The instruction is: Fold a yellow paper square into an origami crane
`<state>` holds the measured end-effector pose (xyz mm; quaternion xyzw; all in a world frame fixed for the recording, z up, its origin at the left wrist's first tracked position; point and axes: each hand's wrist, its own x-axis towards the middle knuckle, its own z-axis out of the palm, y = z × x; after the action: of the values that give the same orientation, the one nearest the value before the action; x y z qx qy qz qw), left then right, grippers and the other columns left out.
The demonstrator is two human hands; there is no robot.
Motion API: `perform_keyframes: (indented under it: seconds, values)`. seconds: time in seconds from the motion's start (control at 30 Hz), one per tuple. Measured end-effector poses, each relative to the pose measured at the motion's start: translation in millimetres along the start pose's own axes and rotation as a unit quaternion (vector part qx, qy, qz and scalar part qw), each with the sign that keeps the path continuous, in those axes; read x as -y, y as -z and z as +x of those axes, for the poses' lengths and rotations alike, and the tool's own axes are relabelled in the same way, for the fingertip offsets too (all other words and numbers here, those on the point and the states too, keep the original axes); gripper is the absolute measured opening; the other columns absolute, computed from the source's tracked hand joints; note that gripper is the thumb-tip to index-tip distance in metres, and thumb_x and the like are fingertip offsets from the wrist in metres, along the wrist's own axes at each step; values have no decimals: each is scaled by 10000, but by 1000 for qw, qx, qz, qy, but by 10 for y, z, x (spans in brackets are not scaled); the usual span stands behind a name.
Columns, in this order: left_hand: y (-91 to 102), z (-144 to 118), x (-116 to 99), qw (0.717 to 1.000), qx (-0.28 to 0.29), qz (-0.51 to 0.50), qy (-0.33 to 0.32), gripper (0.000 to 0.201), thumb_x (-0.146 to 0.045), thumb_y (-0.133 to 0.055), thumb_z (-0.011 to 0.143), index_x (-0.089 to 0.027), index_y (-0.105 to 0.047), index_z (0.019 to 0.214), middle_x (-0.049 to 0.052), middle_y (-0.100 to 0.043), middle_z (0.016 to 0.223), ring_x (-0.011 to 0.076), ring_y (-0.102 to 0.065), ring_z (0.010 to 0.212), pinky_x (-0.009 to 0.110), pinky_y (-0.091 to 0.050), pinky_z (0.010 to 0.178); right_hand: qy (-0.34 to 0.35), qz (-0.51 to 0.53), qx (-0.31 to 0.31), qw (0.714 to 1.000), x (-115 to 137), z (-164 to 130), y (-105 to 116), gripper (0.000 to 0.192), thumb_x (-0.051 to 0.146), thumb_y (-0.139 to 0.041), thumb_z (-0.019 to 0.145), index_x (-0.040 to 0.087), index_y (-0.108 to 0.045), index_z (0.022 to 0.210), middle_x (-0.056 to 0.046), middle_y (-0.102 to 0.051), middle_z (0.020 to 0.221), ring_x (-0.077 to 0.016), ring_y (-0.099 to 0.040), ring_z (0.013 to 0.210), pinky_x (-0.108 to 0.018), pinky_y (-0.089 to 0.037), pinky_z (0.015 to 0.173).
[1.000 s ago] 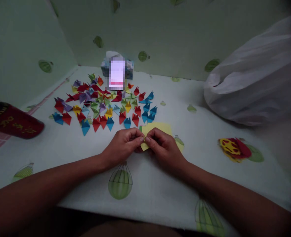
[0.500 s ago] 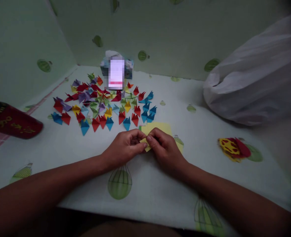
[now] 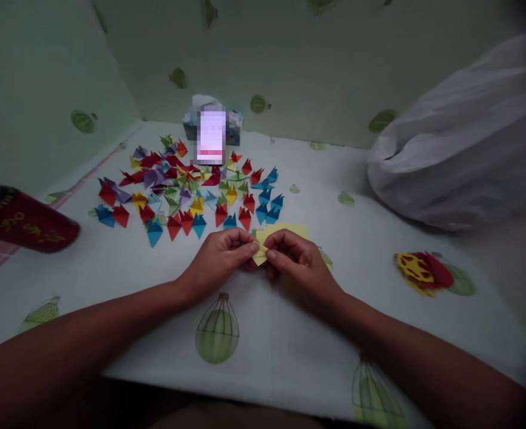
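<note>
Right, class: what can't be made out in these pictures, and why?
In the head view:
Folded paper: partly hidden by the fingers.
Yellow sheet: partly behind them.
Phone: screen details, blurred by blocks.
Can: top partly cut off by left edge.
Bag: contents, hidden by its plastic.

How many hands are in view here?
2: the left hand pinches the small yellow paper at its left side, the right hand at its right.
</note>
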<state>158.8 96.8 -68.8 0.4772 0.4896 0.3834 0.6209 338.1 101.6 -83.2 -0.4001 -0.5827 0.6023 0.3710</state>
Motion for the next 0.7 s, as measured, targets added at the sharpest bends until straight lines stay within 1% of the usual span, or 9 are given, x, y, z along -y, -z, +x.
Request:
perform_keyframes:
  seconds: [0.13, 0.27, 0.43, 0.53, 0.6, 0.7]
  values:
    - [2, 13, 51, 1000, -7, -31, 3, 271, -351, -771, 729, -133, -643, 824, -15, -640, 678, 111, -629, 620, 242, -542, 656, -12, 57, -15, 998, -36, 26, -13, 155, 274, -694, 799, 182, -577, 840, 31, -609, 654, -100, -562, 530, -244, -439, 538]
    - [5, 25, 83, 999, -5, -50, -7, 266, -347, -770, 739, -135, -646, 841, -11, -645, 716, 113, -634, 658, 248, -555, 673, -11, 97, -39, 994, -75, 39, -23, 143, 244, -704, 793, 187, -575, 820, 43, -609, 594, -97, -560, 514, -233, -427, 525]
    - [18, 33, 63, 1000, 3, -14, -6, 258, -314, -783, 729, -127, -638, 832, -8, -656, 727, 108, -650, 664, 230, -548, 674, -16, 100, -49, 994, -71, 28, -36, 132, 222, -698, 800, 186, -573, 819, 48, -610, 557, -95, -555, 505, -229, -425, 528]
    - [24, 34, 56, 1000, 10, 4, -13, 238, -326, -751, 762, -126, -643, 833, -6, -657, 749, 105, -660, 656, 225, -544, 658, -14, 85, -50, 995, -60, 15, -42, 136, 221, -709, 795, 182, -580, 811, 44, -613, 567, -95, -559, 512, -230, -426, 533]
    - [25, 34, 58, 1000, 11, 2, -15, 240, -337, -748, 766, -128, -646, 828, -9, -653, 758, 101, -661, 650, 221, -545, 648, -10, 83, -45, 996, -63, 11, -37, 119, 216, -702, 801, 180, -590, 817, 42, -616, 570, -97, -565, 519, -233, -429, 542]
    - [25, 32, 61, 1000, 10, -10, -12, 254, -348, -758, 757, -129, -652, 828, -12, -651, 754, 100, -661, 645, 221, -550, 649, -15, 114, -30, 993, -82, 18, -15, 78, 214, -673, 824, 176, -615, 861, 36, -627, 580, -98, -572, 525, -235, -430, 558]
